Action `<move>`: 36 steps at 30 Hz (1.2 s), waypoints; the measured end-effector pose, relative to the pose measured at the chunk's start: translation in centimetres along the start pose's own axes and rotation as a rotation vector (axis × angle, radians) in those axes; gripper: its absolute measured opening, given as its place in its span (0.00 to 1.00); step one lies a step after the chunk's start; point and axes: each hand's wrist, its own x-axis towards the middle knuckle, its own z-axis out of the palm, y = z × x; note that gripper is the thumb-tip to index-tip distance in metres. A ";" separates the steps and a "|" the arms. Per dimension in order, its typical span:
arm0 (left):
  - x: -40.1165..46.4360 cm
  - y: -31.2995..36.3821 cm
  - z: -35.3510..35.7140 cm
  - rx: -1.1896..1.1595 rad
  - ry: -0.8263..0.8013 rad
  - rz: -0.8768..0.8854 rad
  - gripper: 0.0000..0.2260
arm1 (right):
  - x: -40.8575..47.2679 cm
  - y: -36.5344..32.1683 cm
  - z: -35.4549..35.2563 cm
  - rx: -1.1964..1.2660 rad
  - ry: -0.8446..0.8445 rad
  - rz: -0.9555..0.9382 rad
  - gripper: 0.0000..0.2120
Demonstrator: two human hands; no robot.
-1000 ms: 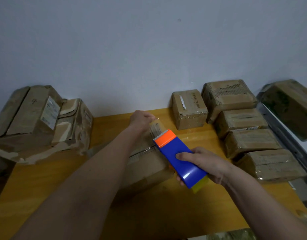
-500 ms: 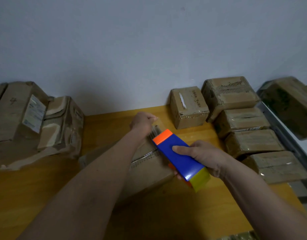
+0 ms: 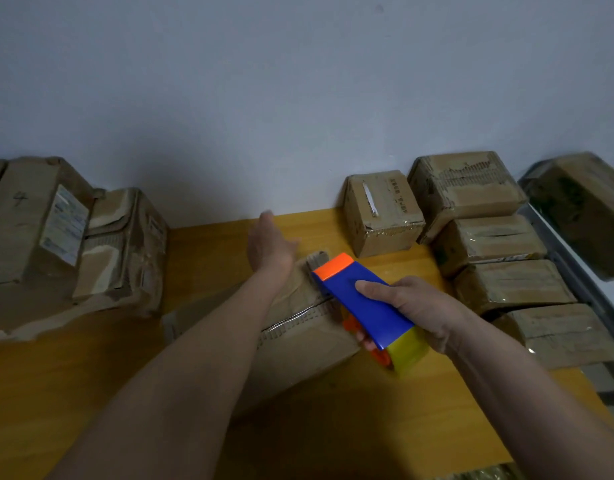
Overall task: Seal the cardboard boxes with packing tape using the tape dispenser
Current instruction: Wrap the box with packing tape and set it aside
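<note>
A: What's the biggest thing here?

B: The table, yellow wood, its far edge against a pale wall. At the far left corner sits a heap of worn cartons; one bears a white label and a handwritten 4.

A: And on the right?

B: A row of taped boxes runs down the right edge from the far right corner toward the near edge. A smaller carton stands just left of them against the wall. Past the right edge there is a wrapped parcel on a grey rail.

A: Where is the box being sealed?

B: The box lies in the middle of the table, turned at an angle, partly hidden under the left forearm. A seam runs across its top with torn corrugated board showing along it.

A: The dispenser?

B: The dispenser is blue with an orange nose and a yellow tail. Its nose is at the far part of the box's top. I cannot tell whether it touches.

A: The hands?

B: The right hand grips the dispenser, fingers curled over its blue body. The left hand is spread flat, fingers straight, holding nothing, above the far end of the box.
</note>
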 end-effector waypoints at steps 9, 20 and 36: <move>-1.0 -0.7 0.8 -0.025 -0.378 0.135 0.11 | 0.2 -0.1 0.1 -0.022 0.021 -0.001 0.23; -1.1 0.6 0.7 0.258 -0.279 -0.002 0.18 | -3.6 5.9 -0.9 -0.121 0.153 0.012 0.22; -12.0 -4.5 -1.6 0.375 -0.583 0.834 0.32 | -3.0 8.8 -2.2 0.026 -0.012 -0.030 0.22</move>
